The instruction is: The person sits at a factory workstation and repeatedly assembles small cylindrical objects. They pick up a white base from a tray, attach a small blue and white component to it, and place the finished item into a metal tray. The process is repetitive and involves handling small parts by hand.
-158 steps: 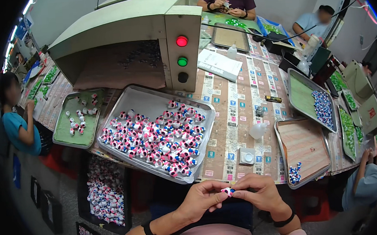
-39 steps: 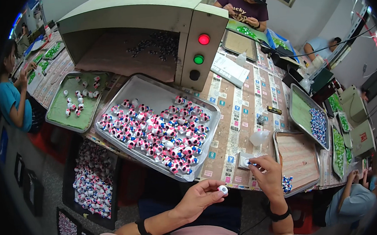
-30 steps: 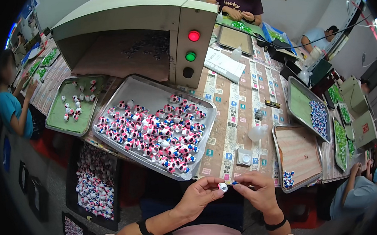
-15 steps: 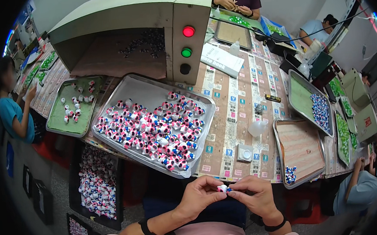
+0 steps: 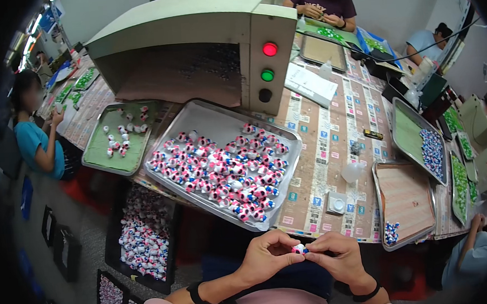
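Note:
Close to my body, just off the table's front edge, my left hand (image 5: 272,257) and my right hand (image 5: 335,255) meet around one small figurine (image 5: 299,249) in white, pink and blue. Thumb and fingertips of each hand pinch it from either side, hiding part of it. Beyond my left hand lies a metal tray (image 5: 201,114) with a pile of similar pink, white and blue figurines (image 5: 222,167). To the right, a paper-lined tray (image 5: 407,197) has a small cluster of blue and white pieces (image 5: 392,232) in its near corner.
A conveyor-like machine (image 5: 189,20) with red and green lights stands behind the tray. Further left is a green-lined tray (image 5: 99,151); below it, a black crate (image 5: 142,238) of figurines. A bottle (image 5: 353,171) and a small pot (image 5: 336,202) sit right of centre. Co-workers sit around.
The whole view has shifted, so the scene sits further right and slightly lower. The figurine has turned a little between my fingertips, and both hands still pinch it.

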`<act>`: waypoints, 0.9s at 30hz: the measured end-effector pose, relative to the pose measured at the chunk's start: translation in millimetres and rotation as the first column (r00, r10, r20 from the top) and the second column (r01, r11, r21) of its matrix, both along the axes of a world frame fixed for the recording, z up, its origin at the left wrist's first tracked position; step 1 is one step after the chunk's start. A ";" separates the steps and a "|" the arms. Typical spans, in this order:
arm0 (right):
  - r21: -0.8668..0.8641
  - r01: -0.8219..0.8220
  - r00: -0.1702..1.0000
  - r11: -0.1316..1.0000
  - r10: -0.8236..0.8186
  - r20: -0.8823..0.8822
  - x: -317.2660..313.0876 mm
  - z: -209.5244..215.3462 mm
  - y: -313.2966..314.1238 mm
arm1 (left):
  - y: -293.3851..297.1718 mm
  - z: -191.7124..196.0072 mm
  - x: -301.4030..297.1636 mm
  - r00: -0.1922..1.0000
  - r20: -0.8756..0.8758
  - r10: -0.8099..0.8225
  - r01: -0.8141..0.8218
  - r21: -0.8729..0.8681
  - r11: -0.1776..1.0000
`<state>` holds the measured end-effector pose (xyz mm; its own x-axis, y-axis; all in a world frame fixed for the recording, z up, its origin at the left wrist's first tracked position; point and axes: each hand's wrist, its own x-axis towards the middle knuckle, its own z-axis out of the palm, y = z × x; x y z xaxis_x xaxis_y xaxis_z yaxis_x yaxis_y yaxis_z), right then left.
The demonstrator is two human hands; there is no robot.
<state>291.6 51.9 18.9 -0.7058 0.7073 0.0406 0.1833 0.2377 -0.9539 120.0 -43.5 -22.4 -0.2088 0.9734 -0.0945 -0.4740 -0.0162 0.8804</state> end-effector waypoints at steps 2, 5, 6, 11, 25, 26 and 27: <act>-0.014 -0.003 0.999 1.000 0.003 -0.043 -7.1 4.6 -0.8 | -0.7 16.3 -9.9 0.990 -0.125 0.068 -0.065 0.025 0.998; 0.026 0.029 0.997 0.999 -0.027 -0.066 -13.0 3.2 1.1 | 10.2 27.0 -56.3 0.542 -0.748 0.383 -0.224 0.311 0.924; 0.058 0.056 0.997 0.997 -0.053 -0.061 -12.5 -0.1 2.1 | 20.8 30.6 -75.0 0.261 -0.821 0.508 -0.210 0.466 0.860; 0.025 0.060 0.997 0.998 -0.059 -0.047 -16.8 -15.6 -1.3 | 41.2 21.0 -144.6 -0.069 -0.933 0.353 -0.181 0.360 0.915; 0.147 0.056 0.998 0.988 -0.051 -0.042 4.7 -18.8 -15.0 | 3.0 6.6 -338.3 -0.366 -0.876 0.316 -0.557 0.477 0.680; 0.133 0.034 0.999 0.991 -0.031 -0.024 5.3 -14.3 -15.8 | -11.5 -3.7 -363.8 -0.461 -0.870 0.177 -0.627 0.460 0.629; 0.125 0.023 1.000 0.992 -0.023 -0.003 7.9 -4.4 -16.3 | -18.6 -2.6 -375.3 -0.369 -0.929 0.000 -0.741 0.295 0.603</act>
<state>299.5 35.6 14.5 -0.6890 0.7129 0.1307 0.1885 0.3504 -0.9174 -255.4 -62.2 -25.1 -0.6974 0.5113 0.5021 0.6804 0.6925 0.2398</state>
